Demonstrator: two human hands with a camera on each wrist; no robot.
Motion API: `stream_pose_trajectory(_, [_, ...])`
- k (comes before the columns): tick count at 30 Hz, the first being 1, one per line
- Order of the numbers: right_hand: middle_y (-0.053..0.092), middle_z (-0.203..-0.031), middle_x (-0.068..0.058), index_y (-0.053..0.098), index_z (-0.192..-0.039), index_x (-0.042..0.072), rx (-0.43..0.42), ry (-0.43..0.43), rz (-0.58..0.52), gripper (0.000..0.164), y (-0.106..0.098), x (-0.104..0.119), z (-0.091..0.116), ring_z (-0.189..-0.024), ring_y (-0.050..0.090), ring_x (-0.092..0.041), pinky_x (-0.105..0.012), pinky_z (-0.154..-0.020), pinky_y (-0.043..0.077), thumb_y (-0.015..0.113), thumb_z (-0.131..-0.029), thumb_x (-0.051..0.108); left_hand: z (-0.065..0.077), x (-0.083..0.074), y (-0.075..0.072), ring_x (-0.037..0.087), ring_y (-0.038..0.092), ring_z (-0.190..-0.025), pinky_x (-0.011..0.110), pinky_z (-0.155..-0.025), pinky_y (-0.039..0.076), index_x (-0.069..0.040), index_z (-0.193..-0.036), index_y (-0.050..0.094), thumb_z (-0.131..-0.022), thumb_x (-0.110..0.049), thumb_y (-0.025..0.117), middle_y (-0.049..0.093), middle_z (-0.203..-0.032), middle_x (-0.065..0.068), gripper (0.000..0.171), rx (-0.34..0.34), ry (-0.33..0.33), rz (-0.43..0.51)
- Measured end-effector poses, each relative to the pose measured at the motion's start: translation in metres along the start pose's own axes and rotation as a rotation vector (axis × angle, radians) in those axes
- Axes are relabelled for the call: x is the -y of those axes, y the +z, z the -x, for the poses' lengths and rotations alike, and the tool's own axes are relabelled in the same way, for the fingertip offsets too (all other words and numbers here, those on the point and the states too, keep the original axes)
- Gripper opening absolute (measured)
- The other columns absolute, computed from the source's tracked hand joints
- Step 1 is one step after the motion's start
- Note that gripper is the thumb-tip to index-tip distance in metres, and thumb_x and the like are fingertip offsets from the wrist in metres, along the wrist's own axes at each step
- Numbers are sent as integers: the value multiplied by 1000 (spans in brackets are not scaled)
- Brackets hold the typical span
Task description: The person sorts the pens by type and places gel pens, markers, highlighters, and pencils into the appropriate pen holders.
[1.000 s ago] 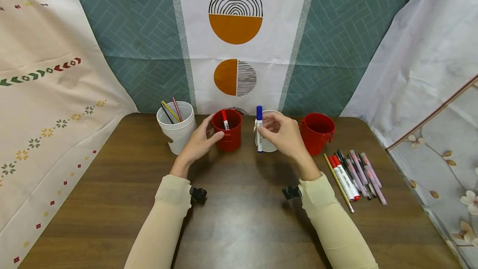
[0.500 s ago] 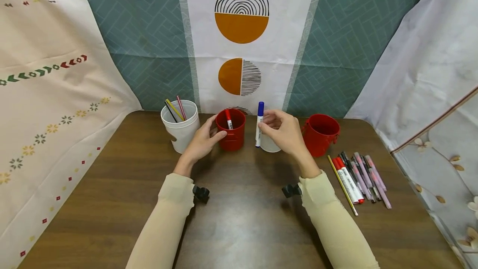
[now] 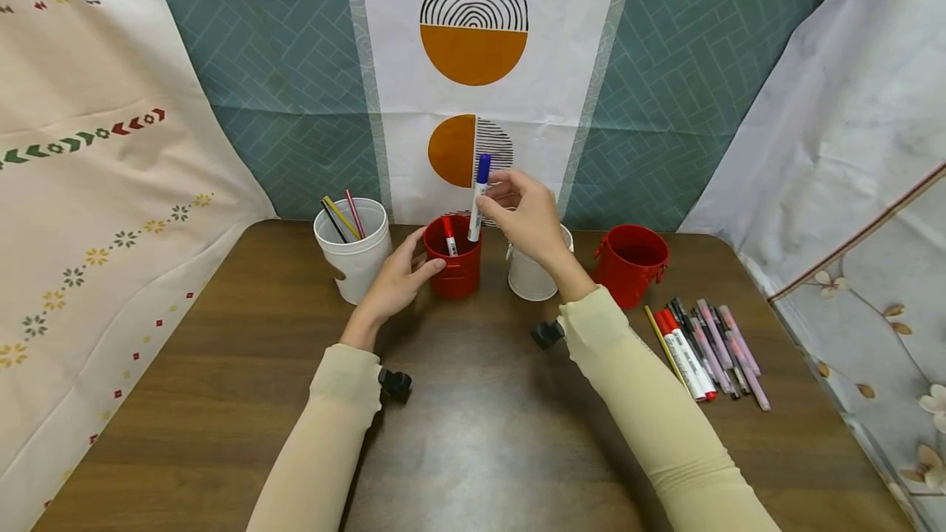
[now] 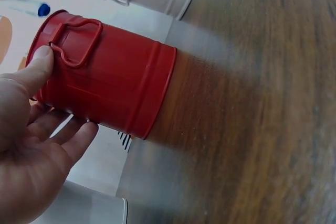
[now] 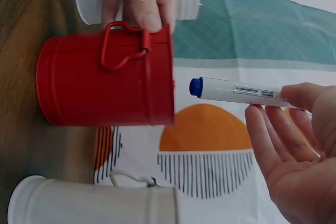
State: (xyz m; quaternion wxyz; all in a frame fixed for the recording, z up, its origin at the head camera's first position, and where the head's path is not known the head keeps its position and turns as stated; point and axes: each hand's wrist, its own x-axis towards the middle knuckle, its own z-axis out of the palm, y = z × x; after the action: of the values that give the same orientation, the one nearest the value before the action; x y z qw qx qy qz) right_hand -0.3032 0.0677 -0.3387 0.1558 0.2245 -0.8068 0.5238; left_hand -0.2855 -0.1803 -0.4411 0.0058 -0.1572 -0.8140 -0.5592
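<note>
In the head view my left hand [image 3: 395, 277] holds the side of a red metal bucket [image 3: 454, 279]. The left wrist view shows its thumb on the wire handle near the rim and its fingers along the bucket's side. A red-capped marker [image 3: 449, 236] leans inside this bucket. My right hand [image 3: 526, 216] pinches a white marker with a blue cap [image 3: 479, 197], which is nearly upright. In the right wrist view, the marker's blue lower end [image 5: 196, 87] is just beyond the bucket's mouth, apart from the rim.
Left stands a white bucket [image 3: 358, 269] with several pencils. A smaller white bucket [image 3: 532, 276] and another red bucket [image 3: 631, 265] stand to the right. Several markers and pens [image 3: 720, 351] and a yellow pencil [image 3: 658, 335] lie on the brown table [image 3: 473, 433]. Patterned cloth hangs behind.
My right hand has lifted the blue-capped marker from in front of the smaller white bucket and carried it left, to above the red bucket. My left hand has stayed on that bucket.
</note>
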Motion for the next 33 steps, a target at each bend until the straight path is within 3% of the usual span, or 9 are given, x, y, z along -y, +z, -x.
stream_pose_trajectory(6, [78, -108, -13, 71, -128, 4, 58, 21, 55, 34, 19, -3, -12, -95, 76, -26, -37, -91, 63, 79, -97, 16, 1, -2, 0, 33, 47, -150, 49, -123, 37, -14, -166, 34, -105, -22, 68, 44, -165, 10, 70, 3, 9, 2])
stream_pose_trajectory(14, [78, -108, -14, 72, -125, 3, 123, 73, 104, 32, 31, -12, -12, -95, 75, -27, -37, -90, 63, 79, -96, 15, 0, -2, 1, 34, 45, -151, 51, -124, 36, -12, -165, 34, -106, -23, 68, 44, -165, 12, 69, 6, 7, -3])
stream_pose_trajectory(33, [78, -108, -13, 72, -125, 5, 158, 147, 128, 31, 34, -24, -8, -96, 75, -28, -38, -89, 64, 77, -96, 13, 2, -2, -2, 32, 43, -153, 51, -123, 38, -18, -167, 32, -106, -25, 66, 41, -167, 8, 70, 26, -27, -12])
